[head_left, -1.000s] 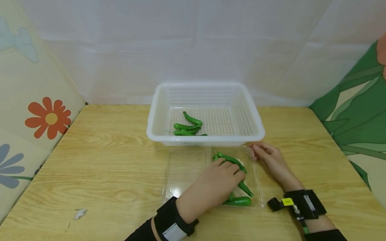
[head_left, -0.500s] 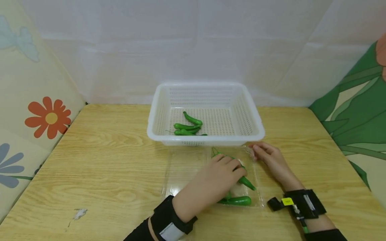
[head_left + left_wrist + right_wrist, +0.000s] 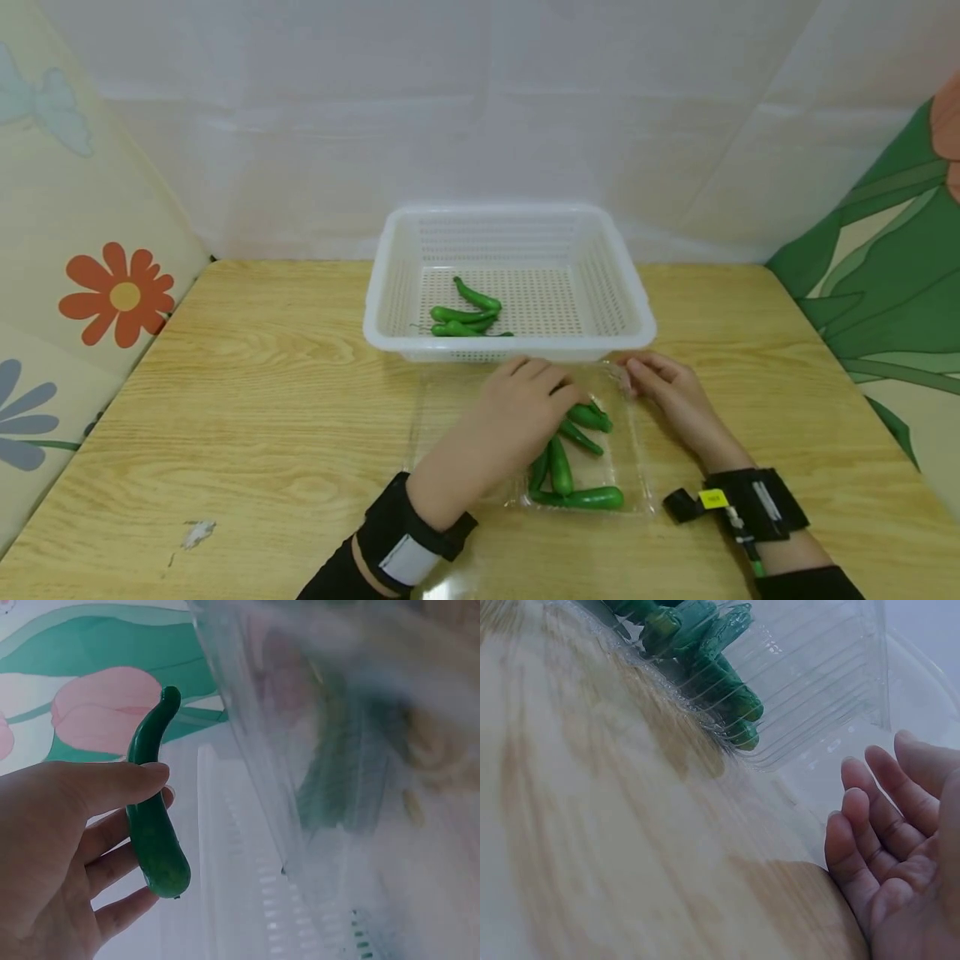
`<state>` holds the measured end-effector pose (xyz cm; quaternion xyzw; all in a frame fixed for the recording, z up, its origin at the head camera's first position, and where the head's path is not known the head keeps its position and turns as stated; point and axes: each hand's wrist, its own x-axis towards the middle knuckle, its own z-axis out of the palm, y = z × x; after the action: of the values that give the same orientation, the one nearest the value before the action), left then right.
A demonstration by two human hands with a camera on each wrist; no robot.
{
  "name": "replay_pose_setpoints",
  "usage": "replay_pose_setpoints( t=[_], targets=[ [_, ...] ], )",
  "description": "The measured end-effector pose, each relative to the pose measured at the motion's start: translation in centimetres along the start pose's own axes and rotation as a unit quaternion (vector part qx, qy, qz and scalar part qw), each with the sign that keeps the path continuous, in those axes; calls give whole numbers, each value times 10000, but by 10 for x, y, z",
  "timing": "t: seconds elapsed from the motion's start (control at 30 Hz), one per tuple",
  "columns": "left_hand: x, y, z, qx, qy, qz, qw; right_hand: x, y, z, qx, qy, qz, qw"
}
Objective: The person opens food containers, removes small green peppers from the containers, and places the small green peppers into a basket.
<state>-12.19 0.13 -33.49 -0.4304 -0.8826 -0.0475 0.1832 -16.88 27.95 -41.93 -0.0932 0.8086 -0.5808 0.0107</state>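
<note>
A clear plastic container (image 3: 636,479) lies on the table with several green peppers (image 3: 577,497) in its right half. My left hand (image 3: 510,417) reaches over the container near its back edge. In the left wrist view it pinches one curved green pepper (image 3: 154,825) between thumb and fingers. From the head view, the back of this hand hides part of the peppers and of the container's left half. My right hand (image 3: 675,400) is at the container's back right corner, thumb and index finger pinching the rim; the right wrist view shows its other fingers loosely curled beside the container.
A white perforated basket (image 3: 615,337) stands just behind the container, several green peppers (image 3: 472,317) lying in its left part. Both rest on a wooden table (image 3: 262,417), with a white cloth backdrop (image 3: 495,108) behind and printed flower panels (image 3: 112,292) at the sides.
My left hand has moved away from me and slightly left, from over the container's middle to its back edge. More peppers in the front show now. The right hand has stayed at the corner.
</note>
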Motion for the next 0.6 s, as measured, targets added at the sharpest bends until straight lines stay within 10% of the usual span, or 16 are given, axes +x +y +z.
replay_pose_setpoints(
  t=[0.6],
  targets=[
    [-8,-36,-2,-194,390,-733,9964,1,3,-1,84,-24,-45,10000]
  ],
)
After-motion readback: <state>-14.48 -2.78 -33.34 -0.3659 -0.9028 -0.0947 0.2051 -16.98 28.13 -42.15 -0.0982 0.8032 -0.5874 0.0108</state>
